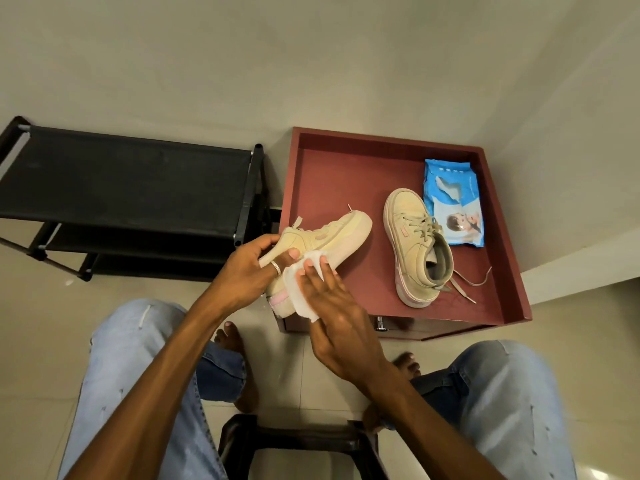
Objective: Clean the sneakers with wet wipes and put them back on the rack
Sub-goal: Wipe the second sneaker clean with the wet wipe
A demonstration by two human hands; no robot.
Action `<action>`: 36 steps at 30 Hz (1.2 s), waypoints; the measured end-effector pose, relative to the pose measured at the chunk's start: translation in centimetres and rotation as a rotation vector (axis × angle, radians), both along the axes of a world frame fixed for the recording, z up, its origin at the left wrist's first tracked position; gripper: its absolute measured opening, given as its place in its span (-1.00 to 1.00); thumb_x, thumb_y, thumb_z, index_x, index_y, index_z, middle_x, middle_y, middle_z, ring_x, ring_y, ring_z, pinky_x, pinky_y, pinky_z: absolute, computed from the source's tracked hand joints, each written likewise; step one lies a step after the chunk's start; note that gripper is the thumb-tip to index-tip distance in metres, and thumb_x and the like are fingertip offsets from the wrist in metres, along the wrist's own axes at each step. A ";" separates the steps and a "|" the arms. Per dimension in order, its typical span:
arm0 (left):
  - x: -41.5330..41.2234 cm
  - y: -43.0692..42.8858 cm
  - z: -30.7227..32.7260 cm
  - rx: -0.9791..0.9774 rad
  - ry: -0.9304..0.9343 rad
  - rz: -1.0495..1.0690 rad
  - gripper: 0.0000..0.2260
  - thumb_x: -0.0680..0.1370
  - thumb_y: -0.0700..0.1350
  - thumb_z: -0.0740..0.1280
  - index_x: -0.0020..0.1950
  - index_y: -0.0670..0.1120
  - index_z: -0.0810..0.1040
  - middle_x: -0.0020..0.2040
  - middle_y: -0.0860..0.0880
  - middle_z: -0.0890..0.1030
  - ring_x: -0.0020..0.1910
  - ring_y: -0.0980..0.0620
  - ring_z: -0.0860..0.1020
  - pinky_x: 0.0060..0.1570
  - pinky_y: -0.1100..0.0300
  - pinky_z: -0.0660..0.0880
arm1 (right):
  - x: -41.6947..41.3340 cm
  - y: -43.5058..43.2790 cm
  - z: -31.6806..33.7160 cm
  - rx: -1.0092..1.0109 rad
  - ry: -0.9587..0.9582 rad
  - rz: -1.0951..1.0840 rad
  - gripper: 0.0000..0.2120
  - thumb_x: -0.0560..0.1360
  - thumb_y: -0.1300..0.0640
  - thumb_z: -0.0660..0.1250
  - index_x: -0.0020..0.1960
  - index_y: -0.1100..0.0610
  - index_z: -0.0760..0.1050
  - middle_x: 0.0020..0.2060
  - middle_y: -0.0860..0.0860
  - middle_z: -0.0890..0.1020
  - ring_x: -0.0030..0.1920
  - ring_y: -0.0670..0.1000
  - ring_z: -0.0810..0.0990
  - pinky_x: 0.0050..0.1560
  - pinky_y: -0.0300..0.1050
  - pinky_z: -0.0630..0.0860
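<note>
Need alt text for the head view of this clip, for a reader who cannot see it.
A seated person's left hand holds a beige sneaker while the right hand rubs a white wipe on its side. The second sneaker and a blue wipes pack lie on a red tray-top cabinet, right of an empty black rack.

Rack (pixel 131 181) left of table (pixel 332 174) w/ sneaker (pixel 415 251) beside wipes pack (pixel 453 202).

Beige sneaker (pixel 322 237) in left hand (pixel 249 271), right hand (pixel 332 306) apparently pressing wet wipe (pixel 301 289) against it.
</note>
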State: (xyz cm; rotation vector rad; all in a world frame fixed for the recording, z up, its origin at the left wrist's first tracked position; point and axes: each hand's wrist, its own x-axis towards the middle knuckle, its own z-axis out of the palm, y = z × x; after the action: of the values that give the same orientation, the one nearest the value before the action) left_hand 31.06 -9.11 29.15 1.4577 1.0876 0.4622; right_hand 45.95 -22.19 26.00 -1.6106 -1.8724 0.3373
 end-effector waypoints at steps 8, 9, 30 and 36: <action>0.1 0.2 0.5 -0.006 -0.065 0.014 -0.79 0.65 -0.07 0.29 0.25 0.13 0.58 0.01 0.17 0.72 -0.01 0.20 0.68 -0.18 0.30 0.62 | 4.6 2.7 -0.7 -0.074 0.045 -0.131 -0.45 0.56 0.22 0.11 0.55 0.21 0.25 0.54 0.06 0.29 0.60 0.08 0.09 0.55 0.16 0.20; 0.1 0.3 0.5 -0.005 -0.069 0.008 -0.78 0.65 -0.07 0.29 0.27 0.11 0.58 0.02 0.17 0.72 0.00 0.20 0.68 -0.18 0.31 0.60 | 4.3 2.7 -0.5 -0.059 0.022 -0.146 -0.46 0.56 0.22 0.11 0.54 0.23 0.26 0.53 0.07 0.30 0.60 0.10 0.10 0.55 0.17 0.18; 0.0 1.6 1.2 -0.109 -0.095 -0.216 -0.71 0.62 -0.13 0.30 0.34 -0.07 0.58 0.14 0.09 0.70 0.10 0.07 0.68 -0.02 0.30 0.59 | 4.7 0.4 0.3 -0.008 -0.321 0.000 -0.41 0.52 0.18 0.15 0.53 0.29 0.24 0.53 0.20 0.29 0.58 0.19 0.16 0.53 0.18 0.22; -0.1 2.0 1.7 -0.138 -0.071 -0.216 -0.72 0.60 -0.12 0.32 0.31 -0.08 0.61 0.15 0.06 0.70 0.08 0.04 0.69 -0.01 0.27 0.61 | 5.0 0.5 0.5 -0.055 -0.154 -0.185 -0.46 0.53 0.23 0.10 0.49 0.34 0.31 0.49 0.23 0.35 0.55 0.23 0.22 0.45 0.29 0.32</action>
State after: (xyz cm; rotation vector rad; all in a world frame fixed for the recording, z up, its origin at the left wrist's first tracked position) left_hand 30.95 -7.10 30.81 1.4072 0.8767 0.2776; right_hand 50.95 -21.66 26.46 -1.8777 -1.8207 0.1915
